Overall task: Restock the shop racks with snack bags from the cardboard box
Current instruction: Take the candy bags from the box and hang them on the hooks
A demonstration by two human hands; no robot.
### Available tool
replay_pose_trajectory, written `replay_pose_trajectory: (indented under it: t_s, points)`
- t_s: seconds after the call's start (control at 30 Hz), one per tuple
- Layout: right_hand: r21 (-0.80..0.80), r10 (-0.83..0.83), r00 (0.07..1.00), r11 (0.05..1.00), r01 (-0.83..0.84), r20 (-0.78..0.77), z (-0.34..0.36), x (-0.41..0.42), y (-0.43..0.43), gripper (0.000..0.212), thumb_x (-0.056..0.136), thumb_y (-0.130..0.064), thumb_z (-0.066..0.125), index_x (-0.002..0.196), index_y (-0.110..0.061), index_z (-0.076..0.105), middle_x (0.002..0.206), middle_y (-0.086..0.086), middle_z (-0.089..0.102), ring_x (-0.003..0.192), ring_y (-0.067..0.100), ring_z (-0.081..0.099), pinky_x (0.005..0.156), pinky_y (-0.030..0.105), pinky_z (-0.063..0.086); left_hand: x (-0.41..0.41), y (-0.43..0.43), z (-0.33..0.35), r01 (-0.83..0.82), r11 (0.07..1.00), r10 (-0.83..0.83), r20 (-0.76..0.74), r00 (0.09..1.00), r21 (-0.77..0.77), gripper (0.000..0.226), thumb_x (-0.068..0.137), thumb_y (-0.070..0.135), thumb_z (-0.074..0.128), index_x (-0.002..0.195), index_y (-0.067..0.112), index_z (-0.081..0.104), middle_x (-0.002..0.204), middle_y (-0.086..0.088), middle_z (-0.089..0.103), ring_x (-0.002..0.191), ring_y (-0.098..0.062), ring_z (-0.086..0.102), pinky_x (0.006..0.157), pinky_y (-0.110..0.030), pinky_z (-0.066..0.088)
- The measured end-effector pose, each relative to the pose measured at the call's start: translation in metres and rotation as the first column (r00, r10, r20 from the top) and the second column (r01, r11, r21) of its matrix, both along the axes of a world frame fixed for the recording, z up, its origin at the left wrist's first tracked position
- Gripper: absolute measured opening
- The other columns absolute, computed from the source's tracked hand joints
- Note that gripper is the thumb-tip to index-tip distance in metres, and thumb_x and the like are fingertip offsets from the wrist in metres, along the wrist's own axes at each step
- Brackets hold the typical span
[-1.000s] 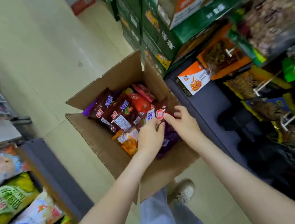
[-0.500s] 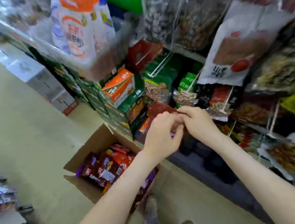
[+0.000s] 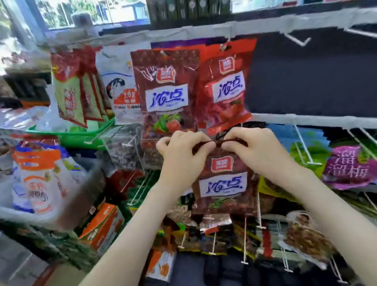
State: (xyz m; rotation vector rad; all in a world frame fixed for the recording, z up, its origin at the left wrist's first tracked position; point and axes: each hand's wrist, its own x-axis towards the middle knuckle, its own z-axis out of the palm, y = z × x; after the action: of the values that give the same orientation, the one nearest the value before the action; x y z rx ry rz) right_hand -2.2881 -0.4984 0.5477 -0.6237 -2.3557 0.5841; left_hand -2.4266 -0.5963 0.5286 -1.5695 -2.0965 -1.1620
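While both hands pinch its top edge, the brown snack bag (image 3: 223, 186) hangs in front of the rack, not yet on any hook. The left hand (image 3: 180, 160) and the right hand (image 3: 257, 153) hold it side by side, fingers (image 3: 234, 137) curled tight over the folded header strip, so the bag's body drops straight below them.

As for progress, this looks like the hanging step of one bag. It has been brought up to the shelving, but the header hole still has to meet a peg. Just above the fingers, two bags with the same blue-and-white label already hang from the upper rail (image 3: 310, 20): a hanging brown bag (image 3: 167, 91) above the left fingers and a red bag (image 3: 225, 86) above the right. Whether more hang behind either cannot be told.

Up and to the right of the fingers, two bare hooks (image 3: 298, 41) (image 3: 369, 35) stick out over a dark, unfilled panel, so that stretch probably still needs stock.

Counted: one bag in hand, two matching ones hung, two bare hooks. The cardboard box is out of view, so what remains in it cannot be judged.
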Motion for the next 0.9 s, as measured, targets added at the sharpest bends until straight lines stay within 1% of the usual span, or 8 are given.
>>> replay_pose_trajectory:
  t_s: [0.13,0.23,0.3,0.4,0.47,0.6,0.8,0.9]
  points:
    - [0.076,-0.080,0.981,0.993,0.095,-0.177,0.040,-0.002,0.016,0.008,0.085,-0.022,0.068,0.080,-0.016,0.069,0.074,-0.008,0.066,0.074,0.007,0.058,0.066,0.012,0.038,-0.006,0.022,0.053,0.077,0.994,-0.071,-0.078,0.994,0.075,0.019,0.086,0.043,0.056,0.081,0.030,0.068,0.076,0.014,0.062,0.088,-0.006,0.049,0.077,-0.028,0.014]
    - [0.119,-0.112,0.949,0.981,0.153,-0.294,0.066,-0.015,0.028,0.010,0.083,-0.021,0.071,0.079,-0.013,0.069,0.072,-0.007,0.067,0.076,0.006,0.057,0.065,0.016,0.038,-0.018,0.038,0.082,0.065,0.988,-0.049,-0.115,0.992,0.140,0.012,0.088,0.037,0.062,0.085,0.028,0.070,0.078,0.013,0.064,0.091,-0.010,0.051,0.076,-0.029,0.014]
    - [0.131,-0.120,0.936,0.976,0.171,-0.330,0.080,-0.025,0.037,0.009,0.084,-0.021,0.070,0.079,-0.013,0.068,0.070,-0.012,0.065,0.074,0.001,0.057,0.065,0.012,0.038,-0.026,0.050,0.098,0.033,0.987,-0.014,-0.119,0.993,0.157,0.013,0.089,0.039,0.061,0.087,0.029,0.070,0.081,0.014,0.065,0.093,-0.010,0.051,0.076,-0.029,0.014]
    - [0.129,-0.161,0.917,0.967,0.221,-0.365,0.094,-0.037,0.051,0.008,0.086,-0.020,0.068,0.080,-0.015,0.068,0.068,-0.020,0.060,0.070,-0.015,0.054,0.063,0.004,0.036,-0.035,0.070,0.116,0.021,0.985,0.003,-0.140,0.990,0.171,0.016,0.090,0.040,0.058,0.092,0.030,0.071,0.091,0.012,0.069,0.098,-0.012,0.052,0.075,-0.029,0.013]
    - [0.112,-0.189,0.907,0.963,0.247,-0.377,0.100,-0.043,0.060,0.008,0.087,-0.020,0.067,0.079,-0.017,0.067,0.069,-0.021,0.059,0.069,-0.017,0.054,0.061,0.003,0.036,-0.040,0.083,0.123,0.010,0.983,0.020,-0.165,0.986,0.182,0.016,0.092,0.039,0.056,0.094,0.031,0.071,0.093,0.011,0.070,0.099,-0.013,0.052,0.075,-0.030,0.014]
    - [0.067,-0.247,0.895,0.954,0.291,-0.371,0.105,-0.054,0.080,0.007,0.087,-0.021,0.066,0.081,-0.018,0.067,0.073,-0.017,0.062,0.071,-0.003,0.057,0.061,0.006,0.039,-0.047,0.103,0.130,-0.013,0.990,0.046,-0.235,0.971,0.141,0.018,0.094,0.037,0.053,0.094,0.031,0.070,0.093,0.009,0.070,0.097,-0.015,0.050,0.079,-0.034,0.016]
    - [0.061,-0.246,0.898,0.956,0.287,-0.364,0.099,-0.060,0.092,0.007,0.087,-0.019,0.065,0.081,-0.018,0.066,0.076,-0.013,0.064,0.073,-0.004,0.058,0.062,0.007,0.042,-0.056,0.118,0.127,-0.016,0.996,0.043,-0.311,0.950,0.091,0.018,0.093,0.038,0.053,0.097,0.032,0.070,0.093,0.007,0.069,0.099,-0.016,0.048,0.082,-0.034,0.014]
    - [0.074,-0.187,0.900,0.970,0.233,-0.393,0.098,-0.056,0.087,0.007,0.087,-0.018,0.066,0.080,-0.019,0.066,0.077,-0.012,0.067,0.077,0.000,0.061,0.066,0.012,0.046,-0.059,0.113,0.124,0.037,0.986,0.018,-0.328,0.944,0.161,0.015,0.092,0.033,0.055,0.091,0.031,0.070,0.085,0.009,0.067,0.094,-0.015,0.050,0.078,-0.033,0.013]
